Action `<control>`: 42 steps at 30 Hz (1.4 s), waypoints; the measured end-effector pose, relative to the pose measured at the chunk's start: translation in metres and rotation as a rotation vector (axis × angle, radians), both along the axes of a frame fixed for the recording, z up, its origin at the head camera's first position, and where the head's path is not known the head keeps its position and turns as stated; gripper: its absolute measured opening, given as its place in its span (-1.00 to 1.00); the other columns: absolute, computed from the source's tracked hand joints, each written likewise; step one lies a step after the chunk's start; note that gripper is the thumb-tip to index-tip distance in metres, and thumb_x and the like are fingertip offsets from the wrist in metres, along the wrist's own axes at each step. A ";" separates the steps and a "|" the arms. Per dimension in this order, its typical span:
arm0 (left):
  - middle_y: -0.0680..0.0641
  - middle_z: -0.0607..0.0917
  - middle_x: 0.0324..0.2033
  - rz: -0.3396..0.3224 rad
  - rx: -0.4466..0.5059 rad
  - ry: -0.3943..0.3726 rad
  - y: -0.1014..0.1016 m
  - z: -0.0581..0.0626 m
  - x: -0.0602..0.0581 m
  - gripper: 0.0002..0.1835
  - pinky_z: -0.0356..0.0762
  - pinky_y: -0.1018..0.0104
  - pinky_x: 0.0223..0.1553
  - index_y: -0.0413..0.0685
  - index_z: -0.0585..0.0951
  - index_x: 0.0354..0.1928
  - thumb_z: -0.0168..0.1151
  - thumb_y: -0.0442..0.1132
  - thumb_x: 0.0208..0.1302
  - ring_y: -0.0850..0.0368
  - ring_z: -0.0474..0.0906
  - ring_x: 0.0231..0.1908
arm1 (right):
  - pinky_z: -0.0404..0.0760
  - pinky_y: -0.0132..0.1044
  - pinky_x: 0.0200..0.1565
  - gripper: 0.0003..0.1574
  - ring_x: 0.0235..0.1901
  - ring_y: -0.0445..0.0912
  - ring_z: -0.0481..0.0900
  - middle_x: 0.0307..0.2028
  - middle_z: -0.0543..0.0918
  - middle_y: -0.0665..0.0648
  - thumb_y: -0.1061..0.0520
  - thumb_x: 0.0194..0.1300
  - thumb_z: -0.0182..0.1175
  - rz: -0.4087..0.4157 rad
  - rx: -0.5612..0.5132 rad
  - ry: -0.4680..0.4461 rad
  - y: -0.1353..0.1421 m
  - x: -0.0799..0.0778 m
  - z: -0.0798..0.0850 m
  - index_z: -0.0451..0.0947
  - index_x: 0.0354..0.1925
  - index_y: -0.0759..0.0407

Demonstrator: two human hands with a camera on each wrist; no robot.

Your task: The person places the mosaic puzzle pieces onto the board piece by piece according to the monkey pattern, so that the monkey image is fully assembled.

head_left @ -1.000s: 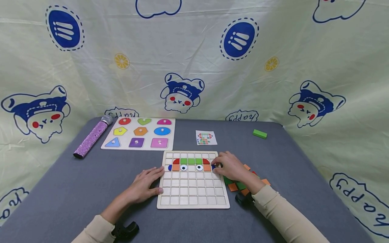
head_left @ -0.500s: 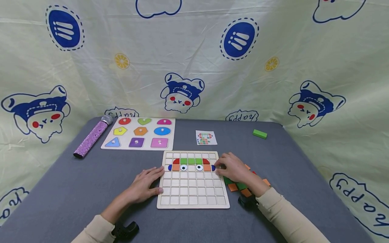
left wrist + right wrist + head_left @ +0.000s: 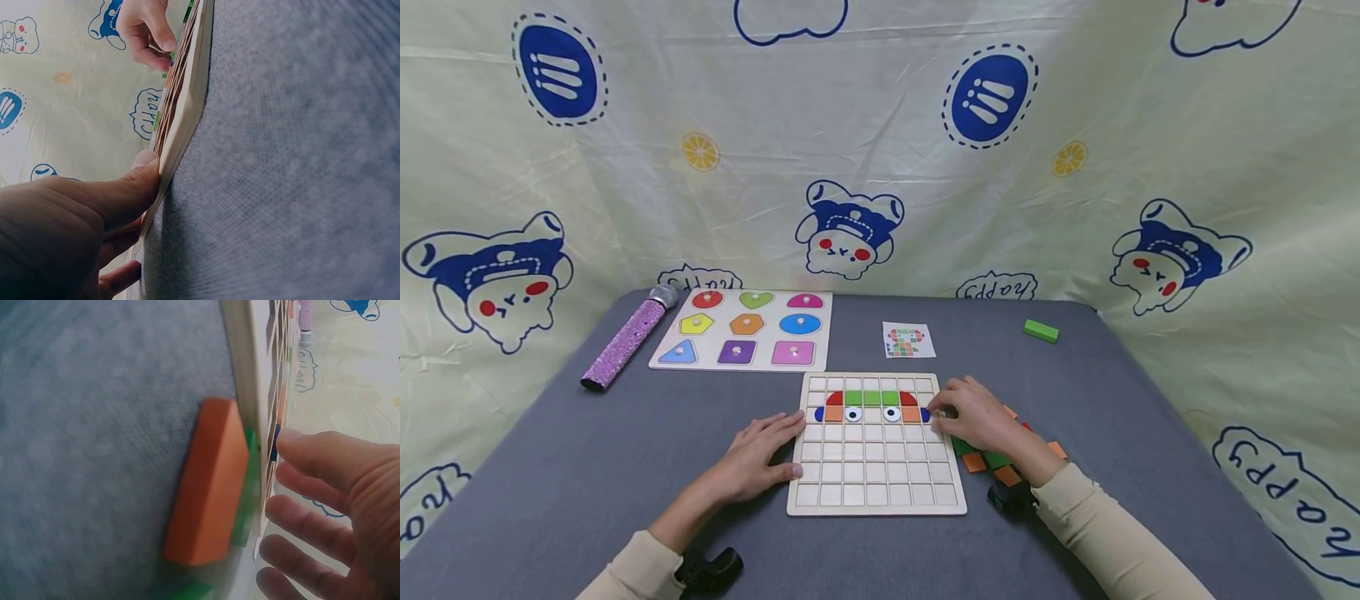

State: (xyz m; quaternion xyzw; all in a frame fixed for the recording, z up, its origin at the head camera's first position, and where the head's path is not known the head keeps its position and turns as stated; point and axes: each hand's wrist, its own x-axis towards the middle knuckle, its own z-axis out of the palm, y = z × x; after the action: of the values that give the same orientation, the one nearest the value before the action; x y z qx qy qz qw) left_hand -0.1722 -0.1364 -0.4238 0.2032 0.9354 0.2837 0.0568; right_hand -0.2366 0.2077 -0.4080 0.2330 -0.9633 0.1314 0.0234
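Observation:
A wooden grid board [image 3: 874, 507] lies on the table with several coloured pieces set in its upper rows. They include green squares [image 3: 872, 398], red quarter-rounds [image 3: 835, 399], orange squares and two eye tiles [image 3: 891, 414]. Along the board's left edge rests my left hand [image 3: 752, 458], thumb and fingers spread against the rim. My right hand [image 3: 973, 412] is at the right edge, its thumb and index fingertips against a dark blue rounded piece [image 3: 925, 414] at the row's end. In the right wrist view, the thumb touches this blue piece [image 3: 275, 444] and the other fingers are loosely bent.
Loose orange [image 3: 974, 462] and green blocks lie under my right forearm, beside the board. A pattern card [image 3: 910, 340], a shape puzzle [image 3: 741, 329] and a glittery purple microphone [image 3: 628, 342] stand behind. One green block [image 3: 1041, 331] lies at the back right.
My right hand has drawn back slightly to the right, uncovering more of the blue piece. That piece has shifted a little left since half a second ago. The left hand stays put.

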 end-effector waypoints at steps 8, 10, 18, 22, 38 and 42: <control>-0.11 0.27 0.40 -0.004 0.003 0.005 0.000 0.000 0.000 -0.28 -0.06 -0.36 0.29 -0.14 0.29 0.36 0.27 -0.07 0.21 -0.22 0.09 0.41 | 0.33 -0.23 -0.22 -0.73 -0.25 -0.12 0.35 -0.25 0.59 0.02 0.00 0.12 0.35 -0.006 -0.015 0.018 0.006 0.002 0.008 0.70 -0.18 0.03; -0.11 0.27 0.40 -0.004 0.004 0.008 0.000 0.000 0.000 -0.28 -0.06 -0.36 0.28 -0.14 0.29 0.36 0.27 -0.07 0.21 -0.22 0.09 0.40 | 0.35 -0.22 -0.21 -0.72 -0.23 -0.11 0.36 -0.25 0.59 0.02 0.01 0.12 0.35 -0.009 -0.022 0.028 0.010 0.002 0.010 0.70 -0.17 0.05; -0.13 0.28 0.40 -0.013 0.005 0.016 -0.001 0.000 0.000 -0.30 -0.06 -0.36 0.28 -0.15 0.29 0.36 0.26 -0.09 0.21 -0.23 0.10 0.40 | 0.39 -0.16 -0.19 -0.71 -0.19 -0.09 0.39 -0.20 0.60 0.02 0.01 0.14 0.34 -0.033 -0.041 0.057 0.026 0.009 0.017 0.68 -0.15 0.07; -0.15 0.28 0.39 -0.023 0.007 0.025 -0.001 0.000 0.000 -0.30 -0.07 -0.37 0.29 -0.17 0.30 0.36 0.26 -0.10 0.22 -0.24 0.11 0.39 | 0.39 -0.18 -0.21 -0.71 -0.20 -0.08 0.40 -0.21 0.60 0.02 0.02 0.14 0.34 -0.050 -0.048 0.061 0.037 0.013 0.018 0.68 -0.15 0.07; -0.11 0.27 0.40 -0.009 -0.006 0.008 -0.001 0.001 0.000 -0.29 -0.04 -0.36 0.27 -0.14 0.29 0.36 0.26 -0.07 0.22 -0.22 0.10 0.40 | 0.34 -0.26 -0.26 -0.78 -0.27 -0.13 0.37 -0.27 0.60 0.02 0.03 0.12 0.35 -0.077 -0.009 0.094 0.073 0.037 0.018 0.69 -0.23 0.05; -0.12 0.27 0.40 -0.013 -0.005 0.011 -0.001 0.001 0.000 -0.29 -0.06 -0.36 0.28 -0.14 0.29 0.36 0.25 -0.07 0.22 -0.22 0.10 0.40 | 0.34 -0.26 -0.26 -0.78 -0.27 -0.14 0.36 -0.28 0.59 -0.01 0.02 0.10 0.36 -0.076 0.005 0.104 0.079 0.047 0.018 0.69 -0.25 0.03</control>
State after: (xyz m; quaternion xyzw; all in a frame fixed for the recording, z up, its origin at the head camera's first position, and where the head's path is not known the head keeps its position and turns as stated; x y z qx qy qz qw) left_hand -0.1722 -0.1373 -0.4231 0.2109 0.9350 0.2800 0.0540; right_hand -0.1900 0.2870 -0.3901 0.2030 -0.9692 0.1155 0.0778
